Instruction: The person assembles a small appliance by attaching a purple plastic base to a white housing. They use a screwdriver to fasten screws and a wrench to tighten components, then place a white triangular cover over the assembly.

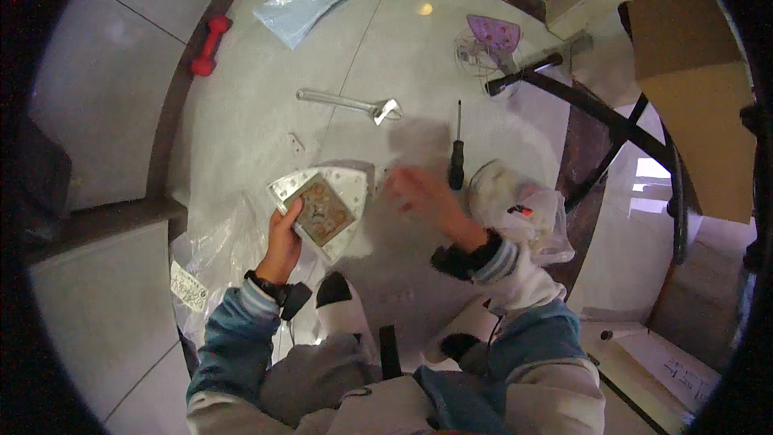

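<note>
My left hand (283, 235) grips the edge of a square metal-rimmed plate (324, 211) with a brownish, patterned face, its thumb on the near left side. Under the plate lies a white rounded-triangular panel (351, 184) with small marks, partly covered. My right hand (425, 200) hovers to the right of the panel, smeared by motion, so its fingers do not read clearly. Closest to it is a black-handled screwdriver (457, 153), lying with its shaft pointing away. An adjustable wrench (342, 101) rests on the floor farther off.
A clear plastic bag (527, 213) with things inside lies right; more clear plastic (217, 246) lies left. Farther away are a pale blue bag (306, 6), a red dumbbell (210, 46) and a purple panel (493, 33). Black metal legs (600, 113) and a cardboard box (692, 97) stand right.
</note>
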### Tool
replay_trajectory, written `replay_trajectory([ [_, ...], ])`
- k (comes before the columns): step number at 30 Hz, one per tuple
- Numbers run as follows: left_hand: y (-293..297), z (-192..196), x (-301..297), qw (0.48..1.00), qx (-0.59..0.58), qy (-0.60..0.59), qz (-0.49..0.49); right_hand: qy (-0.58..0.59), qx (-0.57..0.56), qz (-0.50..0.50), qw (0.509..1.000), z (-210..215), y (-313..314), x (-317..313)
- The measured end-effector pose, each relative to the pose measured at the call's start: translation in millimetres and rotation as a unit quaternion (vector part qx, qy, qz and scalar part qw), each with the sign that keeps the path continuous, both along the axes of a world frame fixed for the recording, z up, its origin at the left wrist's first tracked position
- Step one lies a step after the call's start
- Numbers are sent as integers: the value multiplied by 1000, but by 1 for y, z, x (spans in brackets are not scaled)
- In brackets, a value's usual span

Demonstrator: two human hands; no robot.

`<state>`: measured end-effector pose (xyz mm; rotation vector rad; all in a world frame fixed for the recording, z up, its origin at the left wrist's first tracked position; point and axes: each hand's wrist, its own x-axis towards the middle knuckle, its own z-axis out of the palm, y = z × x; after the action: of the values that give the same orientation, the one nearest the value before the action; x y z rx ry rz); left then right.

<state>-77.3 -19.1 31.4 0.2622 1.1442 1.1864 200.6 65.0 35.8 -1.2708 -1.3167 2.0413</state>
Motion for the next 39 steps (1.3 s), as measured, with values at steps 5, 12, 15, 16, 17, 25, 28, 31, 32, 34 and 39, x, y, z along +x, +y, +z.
replay_trajectory([
  [5,2,-5,46,999,17,-13,-42,108,-87,-46,989,3,-67,-22],
  [12,-16,-17,73,998,-8,29,-63,175,-75,-78,978,-20,-91,-1],
  [15,-37,-27,77,989,-79,49,-114,46,-79,-68,993,-35,-102,10],
  [16,-44,-30,78,987,-92,23,-129,47,-78,-47,995,-39,-105,19],
  [17,-47,-33,77,984,-79,35,-155,25,-92,-26,995,-43,-107,29],
  [25,-49,-56,72,902,-122,126,-396,-7,-165,43,985,-63,-132,109],
  [28,-46,-74,91,870,-134,172,-442,12,-139,26,990,-85,-134,115],
  [31,-39,-92,102,806,14,320,-497,3,-92,21,996,-109,-130,119],
  [32,-35,-98,103,794,46,335,-506,9,-97,12,995,-115,-128,122],
  [34,-30,-108,105,738,71,383,-551,20,-100,-1,995,-125,-125,127],
  [39,-42,-123,114,785,56,381,-485,-72,-98,43,992,-130,-116,139],
])
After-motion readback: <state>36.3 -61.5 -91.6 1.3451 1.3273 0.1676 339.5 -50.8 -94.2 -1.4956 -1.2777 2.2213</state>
